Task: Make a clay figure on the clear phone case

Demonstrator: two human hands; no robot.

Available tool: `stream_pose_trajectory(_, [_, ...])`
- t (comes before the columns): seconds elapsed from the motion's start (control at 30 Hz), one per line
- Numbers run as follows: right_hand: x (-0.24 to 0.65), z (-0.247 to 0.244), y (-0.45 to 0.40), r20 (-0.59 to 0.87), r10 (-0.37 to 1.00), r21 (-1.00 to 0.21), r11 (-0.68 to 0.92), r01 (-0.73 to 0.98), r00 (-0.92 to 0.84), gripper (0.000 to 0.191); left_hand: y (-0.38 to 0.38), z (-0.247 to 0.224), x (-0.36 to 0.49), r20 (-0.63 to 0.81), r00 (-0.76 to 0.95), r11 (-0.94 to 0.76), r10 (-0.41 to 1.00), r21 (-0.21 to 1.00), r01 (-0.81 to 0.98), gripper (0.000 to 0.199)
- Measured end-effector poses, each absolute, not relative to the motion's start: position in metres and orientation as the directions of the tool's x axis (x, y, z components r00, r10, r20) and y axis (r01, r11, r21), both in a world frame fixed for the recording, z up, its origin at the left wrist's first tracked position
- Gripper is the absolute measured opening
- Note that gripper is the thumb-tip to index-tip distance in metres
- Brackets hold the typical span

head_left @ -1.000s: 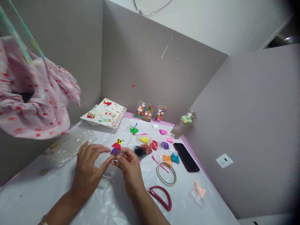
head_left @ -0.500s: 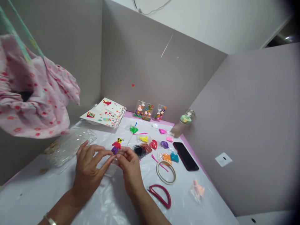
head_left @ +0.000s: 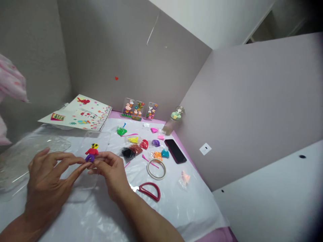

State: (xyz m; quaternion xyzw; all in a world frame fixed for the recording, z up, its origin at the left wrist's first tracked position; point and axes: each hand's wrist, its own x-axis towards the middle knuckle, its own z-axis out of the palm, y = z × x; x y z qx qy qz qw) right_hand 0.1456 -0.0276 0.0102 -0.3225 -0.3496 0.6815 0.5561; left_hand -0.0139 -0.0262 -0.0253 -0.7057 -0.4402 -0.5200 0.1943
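Observation:
A small clay figure (head_left: 92, 152) with a yellow head, red top and purple legs is held upright between my fingertips. My left hand (head_left: 51, 178) comes from the left, its thumb and index finger pinching at the purple legs. From the right, my right hand (head_left: 111, 171) has its thumb and fingers closed at the same legs. Beneath the hands lies a clear phone case (head_left: 87, 185), partly hidden by them. Red-handled scissors (head_left: 150, 191) rest just right of my right hand, their blades partly covered by my forearm.
Bagged clay, such as the green (head_left: 121, 130) and orange (head_left: 157, 155) lumps, lies mid-table. Around it are a tape roll (head_left: 147, 169), phone (head_left: 175, 151), bottle (head_left: 172, 123), decorated cases (head_left: 128, 107) and an open notebook (head_left: 75, 114). Clear plastic packaging (head_left: 47, 148) lies at the left.
The view has swung right, so the table's things appear further left and the hanging pink cloth is mostly out of frame. Both hands still hold the figure, and more of the scissors shows.

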Motion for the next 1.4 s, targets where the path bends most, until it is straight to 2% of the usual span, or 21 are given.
stream_pose_trajectory(0.13, [0.149,0.005,-0.026,-0.057,0.979,-0.859,-0.147,-0.491,-0.195,0.031,-0.03,-0.021,-0.017,0.901,0.036,-0.542,0.431,0.227,0.809,0.015])
stream_pose_trajectory(0.2, [0.15,0.001,-0.022,-0.076,0.977,-0.902,-0.152,-0.403,-0.199,0.038,-0.036,-0.019,-0.023,0.897,-0.002,-0.534,0.442,0.265,0.803,0.016])
stream_pose_trajectory(0.3, [0.149,-0.008,-0.015,-0.095,0.98,-0.993,-0.107,-0.056,-0.175,0.041,-0.047,-0.024,-0.039,0.829,-0.046,-0.488,0.558,0.373,0.789,0.02])
stream_pose_trajectory(0.4, [0.147,-0.013,-0.013,-0.075,0.985,-0.977,-0.042,0.21,-0.153,0.043,-0.061,-0.041,-0.052,0.597,0.021,-0.422,0.802,0.542,0.727,0.035])
stream_pose_trajectory(0.5, [0.154,-0.009,-0.017,0.0,0.99,-0.9,0.063,0.432,-0.143,0.035,-0.075,-0.061,-0.058,0.473,0.072,-0.389,0.878,0.618,0.683,0.035])
stream_pose_trajectory(0.6, [0.172,0.003,-0.02,0.119,0.988,-0.735,0.153,0.661,-0.096,0.009,-0.082,-0.074,-0.059,0.447,0.122,-0.401,0.886,0.609,0.684,0.023])
stream_pose_trajectory(0.63, [0.18,0.008,-0.02,0.15,0.985,-0.674,0.161,0.721,-0.08,0.008,-0.083,-0.076,-0.06,0.444,0.146,-0.414,0.884,0.598,0.686,0.019])
stream_pose_trajectory(0.73, [0.2,0.019,-0.013,0.215,0.975,-0.515,0.162,0.842,-0.056,0.021,-0.083,-0.077,-0.063,0.438,0.18,-0.435,0.881,0.6,0.671,0.016])
stream_pose_trajectory(0.83, [0.215,0.018,-0.004,0.252,0.967,-0.412,0.146,0.899,-0.042,0.011,-0.083,-0.073,-0.062,0.43,0.161,-0.429,0.888,0.652,0.626,0.017])
stream_pose_trajectory(1.0, [0.228,-0.002,0.002,0.285,0.958,-0.387,0.156,0.909,-0.043,0.034,-0.088,-0.063,-0.054,0.422,0.136,-0.416,0.896,0.696,0.585,0.019])
stream_pose_trajectory(1.17, [0.24,-0.014,-0.002,0.351,0.934,-0.516,0.247,0.82,-0.06,0.038,-0.079,-0.043,-0.062,0.39,0.131,-0.38,0.912,0.679,0.628,0.017])
stream_pose_trajectory(1.3, [0.244,-0.018,-0.001,0.385,0.922,-0.665,0.314,0.678,-0.049,0.036,-0.054,-0.008,-0.055,0.47,0.097,-0.439,0.877,0.703,0.559,0.02])
stream_pose_trajectory(1.4, [0.24,-0.019,0.001,0.416,0.908,-0.747,0.366,0.555,-0.04,0.046,-0.029,0.018,-0.03,0.502,0.129,-0.489,0.855,0.7,0.52,0.024])
